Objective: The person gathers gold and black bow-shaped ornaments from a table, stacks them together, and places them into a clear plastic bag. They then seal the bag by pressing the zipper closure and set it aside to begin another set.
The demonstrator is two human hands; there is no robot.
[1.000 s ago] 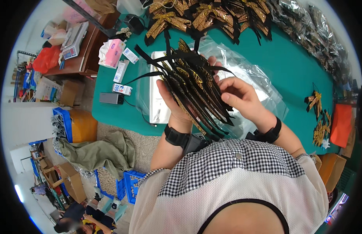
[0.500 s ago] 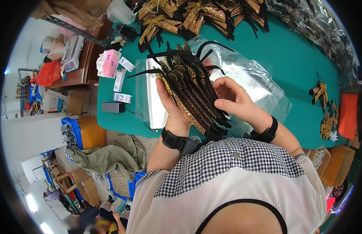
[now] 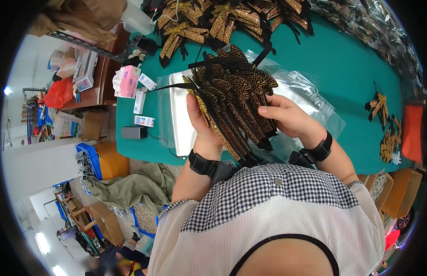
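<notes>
Between my hands is a stack of black ribbon bows (image 3: 236, 92) with gold glitter and sequin-like dots, fanned wide at the top. My left hand (image 3: 205, 131) wraps the stack's left side, thumb up along the edge and fingers hidden behind it. My right hand (image 3: 289, 119) closes on the right side, its thumb lying over the front. Loose black straps stick out at the top and left. Under the stack, clear plastic bags (image 3: 305, 103) and a white sheet (image 3: 182, 133) lie on the green table (image 3: 351, 69).
More gold-and-black bows (image 3: 232, 20) are heaped at the far edge. Wrapped bows in clear plastic (image 3: 365, 32) lie far right, loose bows (image 3: 387, 142) near the right edge. At left stand a pink tissue pack (image 3: 129, 82), small white boxes (image 3: 144, 121) and a grey block (image 3: 133, 132).
The stack has spread from a narrow edge-on bundle into a wider fan showing more dotted faces. My right hand has shifted slightly right and closed onto the bows' right side.
</notes>
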